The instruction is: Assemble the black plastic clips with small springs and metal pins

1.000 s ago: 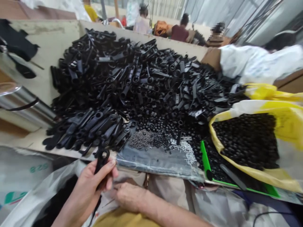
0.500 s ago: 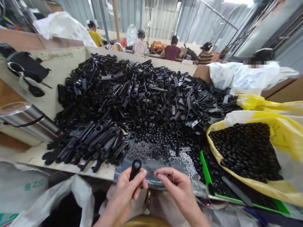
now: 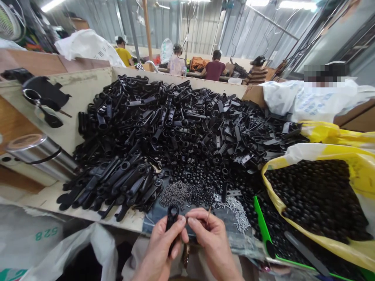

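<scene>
My left hand (image 3: 162, 246) is closed round a black plastic lever (image 3: 171, 217) with a ring end, held upright at the table's near edge. My right hand (image 3: 208, 236) sits beside it, fingertips pinched together close to the lever, with a thin pin-like piece (image 3: 208, 216) sticking up between its fingers. Just beyond both hands lie a heap of small dark springs (image 3: 179, 193) and a scatter of silver pins (image 3: 234, 205). A large pile of black plastic parts (image 3: 175, 121) covers the table behind them.
A yellow bag (image 3: 356, 164) of small black caps lies at the right, beside a green tray (image 3: 262, 226). A steel cylinder (image 3: 38, 154) rests at the left. White sacks (image 3: 35, 242) hang below the table edge. Several people sit at a far bench (image 3: 215, 68).
Both hands rose from my lap to the table's edge. The right hand came up beside the left and closed in on the lever. The camera tilted upward.
</scene>
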`<state>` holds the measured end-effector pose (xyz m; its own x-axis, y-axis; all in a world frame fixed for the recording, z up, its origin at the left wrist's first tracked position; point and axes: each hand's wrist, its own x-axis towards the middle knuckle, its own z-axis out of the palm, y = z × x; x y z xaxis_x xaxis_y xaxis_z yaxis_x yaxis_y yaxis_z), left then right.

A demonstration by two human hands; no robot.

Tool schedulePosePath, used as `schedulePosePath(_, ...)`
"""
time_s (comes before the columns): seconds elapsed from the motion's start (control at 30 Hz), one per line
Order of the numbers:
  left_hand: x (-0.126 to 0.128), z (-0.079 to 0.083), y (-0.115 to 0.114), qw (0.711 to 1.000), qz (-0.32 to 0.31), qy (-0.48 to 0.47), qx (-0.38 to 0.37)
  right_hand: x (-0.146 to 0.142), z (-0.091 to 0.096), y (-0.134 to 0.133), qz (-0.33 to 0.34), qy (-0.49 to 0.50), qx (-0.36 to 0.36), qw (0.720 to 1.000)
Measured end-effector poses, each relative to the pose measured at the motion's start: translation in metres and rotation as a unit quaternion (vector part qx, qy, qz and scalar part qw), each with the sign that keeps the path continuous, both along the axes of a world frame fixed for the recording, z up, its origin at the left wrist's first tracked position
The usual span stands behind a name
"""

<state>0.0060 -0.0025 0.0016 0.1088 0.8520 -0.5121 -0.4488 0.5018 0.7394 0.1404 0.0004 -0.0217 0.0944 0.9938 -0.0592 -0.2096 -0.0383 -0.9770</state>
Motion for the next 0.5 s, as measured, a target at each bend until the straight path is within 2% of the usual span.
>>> schedulePosePath(0.17,0.002,-0.002,0.000,1.000,0.003,-0.007,-0.011,0.003,0.001,0.000,0.015,-0.027,0.028,0.999)
schedulePosePath(0.33,-0.001,-0.005,-0.001,0.997,-0.043,0.056,0.021,0.010,-0.003,-0.003,0.036,-0.072,0.047,0.996)
schedulePosePath(0.5,-0.001,-0.011,0.000,0.994,-0.108,0.026,-0.004,0.022,-0.020,-0.018,0.028,-0.040,-0.014,0.999)
